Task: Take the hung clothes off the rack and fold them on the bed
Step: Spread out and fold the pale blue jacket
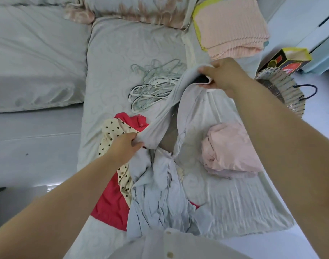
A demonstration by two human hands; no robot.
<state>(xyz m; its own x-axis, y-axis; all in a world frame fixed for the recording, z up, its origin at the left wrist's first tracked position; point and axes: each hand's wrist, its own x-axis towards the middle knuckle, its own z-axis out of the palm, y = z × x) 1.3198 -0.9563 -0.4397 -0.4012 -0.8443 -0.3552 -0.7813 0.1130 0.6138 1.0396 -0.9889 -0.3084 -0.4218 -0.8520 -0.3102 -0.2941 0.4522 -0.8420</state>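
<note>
I hold a pale blue-grey garment (160,195) stretched above the bed (111,53). My left hand (125,145) grips one edge of it near the bed's left side. My right hand (225,75) pinches its upper edge, higher and further back. The rest of the garment hangs crumpled in front of me. Under it lie a red garment (111,202) and a cream garment with dark dots (113,131). A folded pink piece (229,148) sits on the bed to the right. Several empty hangers (152,85) lie heaped behind the clothes.
A folded peach blanket (230,28) rests at the back right of the bed. Pillows (34,58) lie at the left and back. On the floor to the right stand a woven basket (283,90) and a black-and-yellow box (288,60).
</note>
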